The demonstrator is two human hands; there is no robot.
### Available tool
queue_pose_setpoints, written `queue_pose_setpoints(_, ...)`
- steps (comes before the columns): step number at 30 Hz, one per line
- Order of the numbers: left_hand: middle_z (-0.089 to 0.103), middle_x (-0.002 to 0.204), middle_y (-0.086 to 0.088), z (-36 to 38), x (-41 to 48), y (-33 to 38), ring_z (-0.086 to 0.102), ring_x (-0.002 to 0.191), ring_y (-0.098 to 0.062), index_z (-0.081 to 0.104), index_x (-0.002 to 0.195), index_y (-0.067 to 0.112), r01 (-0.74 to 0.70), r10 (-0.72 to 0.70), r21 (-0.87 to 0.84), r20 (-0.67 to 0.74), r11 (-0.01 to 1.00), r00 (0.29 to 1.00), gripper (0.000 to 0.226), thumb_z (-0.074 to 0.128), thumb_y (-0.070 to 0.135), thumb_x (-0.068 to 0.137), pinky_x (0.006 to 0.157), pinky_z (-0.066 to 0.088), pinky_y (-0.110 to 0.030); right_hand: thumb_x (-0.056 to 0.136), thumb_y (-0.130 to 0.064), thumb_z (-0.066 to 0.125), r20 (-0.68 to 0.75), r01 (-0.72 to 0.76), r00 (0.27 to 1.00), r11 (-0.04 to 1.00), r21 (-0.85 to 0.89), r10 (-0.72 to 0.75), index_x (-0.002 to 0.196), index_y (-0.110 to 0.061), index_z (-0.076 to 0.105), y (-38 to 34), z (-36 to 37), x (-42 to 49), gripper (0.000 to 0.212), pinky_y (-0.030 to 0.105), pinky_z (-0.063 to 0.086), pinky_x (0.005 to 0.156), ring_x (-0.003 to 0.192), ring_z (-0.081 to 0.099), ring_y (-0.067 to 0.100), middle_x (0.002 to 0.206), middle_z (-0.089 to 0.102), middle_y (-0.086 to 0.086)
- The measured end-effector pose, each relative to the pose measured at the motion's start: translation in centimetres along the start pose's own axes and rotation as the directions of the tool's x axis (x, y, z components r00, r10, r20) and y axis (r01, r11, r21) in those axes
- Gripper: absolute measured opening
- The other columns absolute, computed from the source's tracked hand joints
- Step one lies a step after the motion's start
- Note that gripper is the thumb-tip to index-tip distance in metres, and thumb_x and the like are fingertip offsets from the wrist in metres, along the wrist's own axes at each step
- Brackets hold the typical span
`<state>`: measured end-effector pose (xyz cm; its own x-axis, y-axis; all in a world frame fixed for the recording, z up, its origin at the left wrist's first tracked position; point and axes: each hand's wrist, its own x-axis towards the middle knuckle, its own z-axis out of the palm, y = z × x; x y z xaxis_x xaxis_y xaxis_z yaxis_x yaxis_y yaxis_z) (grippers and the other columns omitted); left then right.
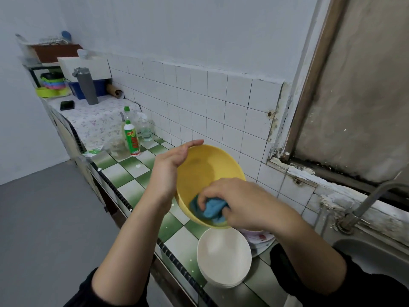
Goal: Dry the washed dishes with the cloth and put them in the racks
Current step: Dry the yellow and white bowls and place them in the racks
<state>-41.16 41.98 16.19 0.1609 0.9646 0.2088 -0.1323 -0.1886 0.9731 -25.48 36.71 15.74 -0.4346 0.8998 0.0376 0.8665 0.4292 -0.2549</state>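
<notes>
Over the counter, head view: a person works above a green-and-white checked tiled counter [124, 171].
Yellow bowl [205, 171]: held tilted in the air at centre frame, its opening facing the camera.
Left hand [170, 167]: at 9 o'clock of the bowl, palm flat against the outer wall, fingers stretched over the rim, supporting it.
Right hand [241, 202]: at 5 o'clock inside the bowl, fingers curled tight around the blue cloth [211, 210].
Blue cloth: bunched up, pressed against the bowl's lower inner wall.
White plates [223, 260]: stacked on the counter at 6 o'clock, below the bowl.
Green-labelled bottle [131, 138]: upright at 10 o'clock, near a clear jar [119, 149].
Tap [371, 200]: at 3 o'clock, over the sink [376, 255].
</notes>
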Motion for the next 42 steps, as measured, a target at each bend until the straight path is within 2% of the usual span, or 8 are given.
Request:
queue_pose_setpoints(5, 0.073, 0.109, -0.001, 0.4, -0.4, 0.1, 0.065, 0.110, -0.022, 0.071, 0.105, 0.024, -0.015, 0.017, -0.035, 0.063, 0.999, 0.998, 0.028, 0.044, 0.021, 0.099, 0.096, 0.050, -0.040, 0.078, 0.005, 0.060, -0.636, -0.150, 0.750, 0.983, 0.102, 0.180, 0.112, -0.021, 0.060, 1.0, 0.4, 1.0, 0.042, 0.033, 0.047, 0.068, 0.100, 0.049, 0.022, 0.109, 0.045, 0.002)
queue_pose_setpoints(9, 0.072, 0.111, -0.004, 1.0, -0.8, 0.3, 0.068, 0.104, -0.012, 0.067, 0.113, 0.012, -0.031, 0.040, -0.067, 0.131, 0.997, 0.991, 0.030, 0.040, 0.016, 0.101, 0.088, 0.054, -0.024, 0.076, 0.006, 0.068, -0.781, 0.058, 0.600, 0.964, 0.261, 0.176, 0.107, -0.009, 0.056, 0.2, 1.5, 2.3, 0.037, 0.014, 0.041, 0.079, 0.094, 0.051, 0.013, 0.109, 0.050, 0.008)
queue_pose_setpoints(14, 0.070, 0.082, -0.002, 1.1, -1.0, -0.4, 0.065, 0.074, -0.008, 0.067, 0.095, 0.004, 0.013, -0.008, -0.075, 0.060, 0.997, 0.998, 0.029, 0.038, 0.003, 0.098, 0.065, 0.052, -0.017, 0.081, -0.004, 0.070, -0.519, 0.194, 0.818, 0.729, 0.657, 0.249, 0.108, -0.027, 0.045, -1.5, 2.0, 2.2, 0.043, 0.031, 0.050, 0.092, 0.099, 0.060, 0.018, 0.113, 0.058, -0.003)
queue_pose_setpoints(18, 0.072, 0.095, -0.002, 0.5, -0.9, -0.3, 0.064, 0.096, -0.023, 0.072, 0.103, 0.016, 0.006, -0.005, -0.040, 0.018, 0.999, 1.000, 0.031, 0.041, 0.014, 0.097, 0.085, 0.052, -0.029, 0.074, -0.007, 0.056, -0.287, 0.191, 0.958, 0.758, 0.623, -0.006, 0.108, -0.039, 0.047, -1.2, 1.5, 1.1, 0.048, 0.040, 0.046, 0.100, 0.110, 0.056, 0.011, 0.110, 0.055, -0.018)
queue_pose_setpoints(26, 0.069, 0.119, -0.002, -0.3, -0.9, -1.6, 0.060, 0.116, -0.029, 0.077, 0.099, 0.034, 0.249, -0.249, 0.014, 0.004, 0.969, 0.969, 0.039, 0.038, 0.029, 0.099, 0.103, 0.045, -0.049, 0.067, -0.035, 0.088, 0.179, 0.132, 0.963, 0.928, 0.348, -0.204, 0.103, -0.036, 0.049, 0.1, -0.7, -1.2, 0.052, 0.042, 0.049, 0.083, 0.092, 0.056, 0.014, 0.103, 0.059, -0.011)
queue_pose_setpoints(33, 0.051, 0.140, -0.006, -0.5, -1.4, -3.6, 0.060, 0.106, -0.030, 0.044, 0.140, 0.028, 0.465, -0.461, 0.064, -0.068, 0.883, 0.885, 0.038, 0.042, 0.036, 0.102, 0.055, 0.043, -0.027, 0.071, -0.015, 0.085, 0.129, 0.206, 0.955, 0.908, 0.364, -0.268, 0.093, -0.036, 0.048, 1.6, -0.5, -0.9, 0.049, 0.023, 0.045, 0.080, 0.087, 0.052, 0.001, 0.094, 0.053, -0.023)
queue_pose_setpoints(39, 0.054, 0.138, 0.013, -1.7, -2.0, -3.2, 0.048, 0.129, -0.009, 0.054, 0.122, 0.045, 0.195, -0.225, 0.186, 0.159, 0.963, 0.961, 0.056, 0.050, 0.066, 0.071, 0.113, 0.035, -0.038, 0.060, -0.006, 0.085, -0.060, 0.215, 0.969, 0.703, 0.678, -0.239, 0.087, -0.032, 0.054, 3.2, -0.4, -1.0, 0.048, 0.017, 0.040, 0.074, 0.083, 0.051, 0.000, 0.090, 0.054, -0.022)
queue_pose_setpoints(42, 0.059, 0.129, 0.024, -1.9, -2.4, -1.6, 0.054, 0.118, 0.004, 0.060, 0.114, 0.057, 0.039, -0.089, 0.214, 0.232, 0.976, 0.969, 0.046, 0.048, 0.070, 0.071, 0.103, 0.043, -0.033, 0.053, -0.019, 0.092, -0.199, 0.280, 0.957, 0.511, 0.812, -0.209, 0.087, -0.035, 0.059, 4.6, -1.0, -1.3, 0.050, 0.026, 0.048, 0.074, 0.090, 0.059, 0.009, 0.096, 0.061, -0.013)
